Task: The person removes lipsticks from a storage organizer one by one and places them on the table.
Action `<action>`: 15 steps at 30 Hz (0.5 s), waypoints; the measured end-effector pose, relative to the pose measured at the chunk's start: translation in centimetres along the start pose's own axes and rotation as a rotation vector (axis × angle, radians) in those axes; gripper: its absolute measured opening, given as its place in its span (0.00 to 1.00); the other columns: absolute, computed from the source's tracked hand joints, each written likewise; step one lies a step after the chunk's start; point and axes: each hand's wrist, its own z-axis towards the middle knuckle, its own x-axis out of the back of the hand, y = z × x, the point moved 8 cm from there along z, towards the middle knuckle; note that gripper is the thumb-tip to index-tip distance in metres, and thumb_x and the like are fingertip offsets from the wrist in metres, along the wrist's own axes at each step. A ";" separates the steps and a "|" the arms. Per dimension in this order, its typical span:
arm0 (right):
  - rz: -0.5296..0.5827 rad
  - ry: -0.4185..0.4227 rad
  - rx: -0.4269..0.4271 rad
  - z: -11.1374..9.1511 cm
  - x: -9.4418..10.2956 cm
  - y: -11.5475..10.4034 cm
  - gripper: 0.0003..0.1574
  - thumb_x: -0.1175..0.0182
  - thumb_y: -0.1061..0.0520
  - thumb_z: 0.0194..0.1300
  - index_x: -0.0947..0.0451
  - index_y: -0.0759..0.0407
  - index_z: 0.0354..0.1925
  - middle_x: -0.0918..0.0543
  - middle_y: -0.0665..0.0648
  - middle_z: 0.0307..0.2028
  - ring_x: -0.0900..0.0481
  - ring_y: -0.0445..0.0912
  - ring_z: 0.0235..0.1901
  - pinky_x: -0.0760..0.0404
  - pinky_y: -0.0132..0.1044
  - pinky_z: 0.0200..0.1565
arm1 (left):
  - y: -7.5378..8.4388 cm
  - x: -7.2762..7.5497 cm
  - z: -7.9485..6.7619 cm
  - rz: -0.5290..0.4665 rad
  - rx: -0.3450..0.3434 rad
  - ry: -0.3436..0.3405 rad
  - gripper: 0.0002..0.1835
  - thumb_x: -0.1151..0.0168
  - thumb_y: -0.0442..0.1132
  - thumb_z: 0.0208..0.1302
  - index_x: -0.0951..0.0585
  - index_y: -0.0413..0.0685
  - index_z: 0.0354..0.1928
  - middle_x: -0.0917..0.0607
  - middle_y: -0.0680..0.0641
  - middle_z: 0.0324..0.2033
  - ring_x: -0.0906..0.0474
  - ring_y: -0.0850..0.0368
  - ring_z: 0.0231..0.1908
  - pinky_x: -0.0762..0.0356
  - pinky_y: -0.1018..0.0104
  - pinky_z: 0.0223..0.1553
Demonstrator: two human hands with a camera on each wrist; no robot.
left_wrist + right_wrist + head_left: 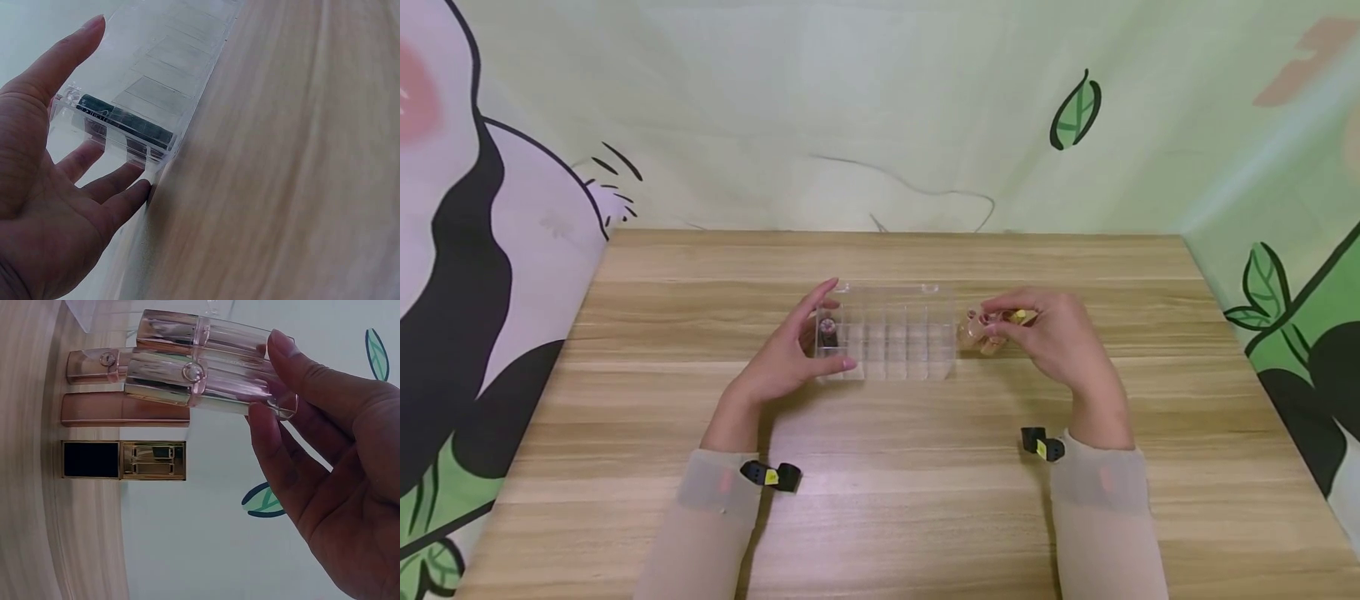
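A clear organizer box (895, 333) with many compartments lies mid-table. My left hand (786, 350) spans its left end, fingers behind and thumb along the front. A dark lipstick (125, 119) lies in the leftmost column, near those fingers. On the box's right, my right hand (325, 450) pinches the top of a clear pink lipstick (206, 387) between thumb and fingers. A similar tube (169, 331) is right beside it; I cannot tell whether it is held too. Close by stand a smaller pink tube (90, 365), a rose tube (119, 409) and a black-and-gold lipstick (94, 459).
The wood-grain table (910, 492) reaches back to a pale green cloth backdrop (880, 108) with printed leaves and panda shapes. Black wrist cameras (772, 476) are strapped at both sleeves.
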 end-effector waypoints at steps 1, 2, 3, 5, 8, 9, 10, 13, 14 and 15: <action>-0.001 -0.005 -0.003 0.0 -0.1 0.1 0.14 0.30 0.60 0.56 0.13 0.52 0.44 0.12 0.52 0.45 0.16 0.44 0.38 0.18 0.29 0.33 | -0.5 0.0 0.2 -0.001 0.000 0.005 0.57 0.23 0.45 0.48 0.50 0.84 0.72 0.37 0.45 0.68 0.43 0.38 0.71 0.47 0.41 0.72; 0.001 -0.010 -0.007 0.1 -0.2 0.2 0.14 0.30 0.60 0.56 0.13 0.51 0.44 0.12 0.52 0.45 0.16 0.44 0.38 0.18 0.29 0.33 | -0.9 0.0 0.3 0.000 0.001 0.009 0.57 0.22 0.46 0.48 0.51 0.85 0.72 0.36 0.46 0.68 0.43 0.39 0.71 0.47 0.42 0.72; 0.004 -0.015 -0.012 0.1 -0.3 0.3 0.14 0.30 0.60 0.56 0.13 0.51 0.44 0.12 0.51 0.45 0.16 0.44 0.39 0.18 0.29 0.33 | -1.3 0.0 0.4 0.004 0.000 0.014 0.57 0.22 0.47 0.47 0.51 0.86 0.72 0.36 0.48 0.68 0.42 0.39 0.71 0.47 0.42 0.72; 0.014 -0.026 -0.023 0.2 -0.5 0.5 0.14 0.30 0.60 0.56 0.13 0.51 0.43 0.12 0.51 0.44 0.16 0.44 0.39 0.18 0.29 0.33 | -1.8 0.0 0.6 0.013 -0.004 0.021 0.57 0.22 0.49 0.46 0.51 0.87 0.71 0.36 0.50 0.68 0.42 0.41 0.71 0.46 0.42 0.71; 0.021 -0.044 -0.035 0.3 -0.8 0.7 0.14 0.30 0.61 0.56 0.13 0.51 0.43 0.12 0.51 0.43 0.16 0.44 0.39 0.19 0.29 0.33 | -2.0 0.0 0.7 0.020 -0.011 0.023 0.57 0.22 0.50 0.46 0.51 0.86 0.72 0.36 0.51 0.67 0.41 0.42 0.70 0.46 0.41 0.71; 0.020 -0.049 -0.039 0.3 -0.8 0.8 0.14 0.29 0.60 0.56 0.13 0.50 0.43 0.12 0.50 0.42 0.17 0.44 0.38 0.19 0.30 0.33 | -2.0 0.0 0.7 0.018 -0.011 0.023 0.57 0.22 0.50 0.46 0.51 0.86 0.72 0.36 0.51 0.67 0.41 0.42 0.70 0.46 0.41 0.71; 0.015 -0.054 -0.041 0.3 -0.9 0.9 0.14 0.29 0.60 0.56 0.13 0.50 0.42 0.12 0.50 0.42 0.17 0.44 0.38 0.19 0.31 0.33 | -1.9 0.0 0.6 0.015 -0.010 0.021 0.57 0.22 0.49 0.46 0.51 0.86 0.72 0.36 0.51 0.68 0.41 0.42 0.70 0.46 0.41 0.71; -0.002 -0.069 -0.041 0.3 -1.2 1.0 0.14 0.28 0.58 0.55 0.12 0.49 0.42 0.11 0.49 0.41 0.17 0.43 0.36 0.21 0.33 0.32 | -1.3 0.0 0.4 -0.002 -0.002 0.014 0.57 0.22 0.47 0.47 0.51 0.86 0.72 0.36 0.48 0.68 0.42 0.40 0.71 0.47 0.42 0.72; -0.004 -0.075 -0.043 0.3 -1.3 1.1 0.14 0.28 0.57 0.54 0.12 0.49 0.42 0.11 0.49 0.40 0.17 0.43 0.35 0.21 0.34 0.32 | -0.9 0.0 0.4 -0.008 -0.001 0.011 0.57 0.22 0.46 0.47 0.50 0.85 0.72 0.37 0.47 0.68 0.42 0.39 0.71 0.48 0.42 0.72; -0.005 -0.080 -0.044 0.4 -1.4 1.2 0.14 0.28 0.57 0.54 0.12 0.49 0.42 0.11 0.49 0.40 0.17 0.43 0.35 0.21 0.35 0.33 | -0.5 0.0 0.2 -0.014 -0.003 0.007 0.57 0.22 0.45 0.47 0.50 0.84 0.72 0.37 0.46 0.68 0.42 0.38 0.71 0.48 0.42 0.72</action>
